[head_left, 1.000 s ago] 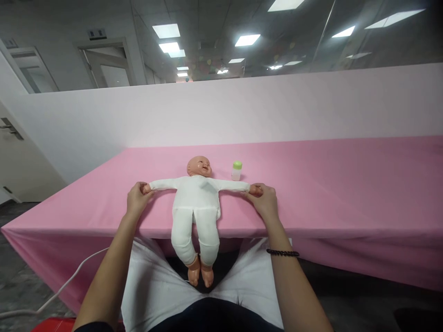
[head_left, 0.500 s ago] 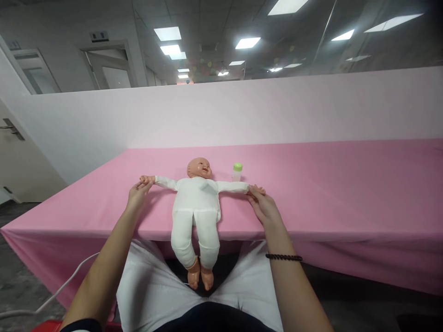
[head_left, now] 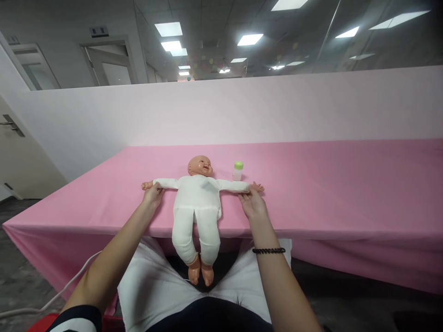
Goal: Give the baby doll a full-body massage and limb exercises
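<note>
A baby doll with a white cloth body lies on its back, arms stretched out to both sides. Its legs hang over the front edge of the pink table. My left hand is closed around the doll's forearm on the left, just inside its wrist. On the other side, my right hand holds the doll's other forearm near the wrist, fingers partly hidden beneath the sleeve. A small bottle with a green cap stands upright behind that arm.
A white wall with glass above it runs along the table's far side. To the left is a door with a handle. A white cable hangs at the left, by a red seat.
Both my hands have shifted inward, from the doll's hands to its forearms. The doll and the bottle remain in place.
</note>
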